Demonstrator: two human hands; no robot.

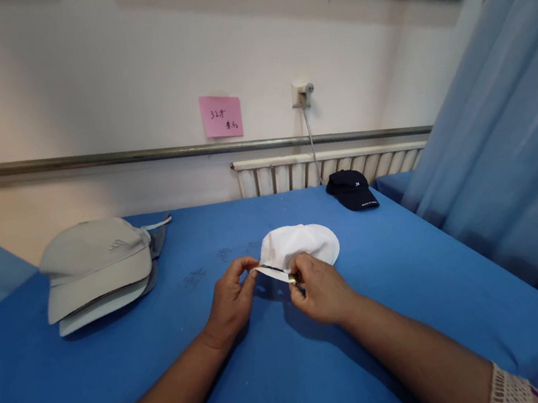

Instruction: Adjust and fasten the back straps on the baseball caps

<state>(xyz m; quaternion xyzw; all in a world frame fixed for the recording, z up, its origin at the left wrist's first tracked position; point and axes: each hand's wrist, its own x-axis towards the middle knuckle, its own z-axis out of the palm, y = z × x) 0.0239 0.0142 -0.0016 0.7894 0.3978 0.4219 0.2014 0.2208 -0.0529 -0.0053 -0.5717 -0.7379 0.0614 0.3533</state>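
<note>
A white cap (300,242) lies on the blue table cover (275,376) just beyond my hands. My left hand (231,301) pinches the near left end of its back strap between thumb and fingers. My right hand (320,289) is closed on the strap's right end, where a small metal buckle shows at my fingertips. Both hands hold the cap's near edge slightly lifted off the cloth.
A stack of beige caps (100,270) sits at the left of the table. A dark navy cap (353,190) lies at the far right corner. Behind are a wall rail, a pink note (220,116), a radiator (324,167) and, on the right, a blue curtain (513,145).
</note>
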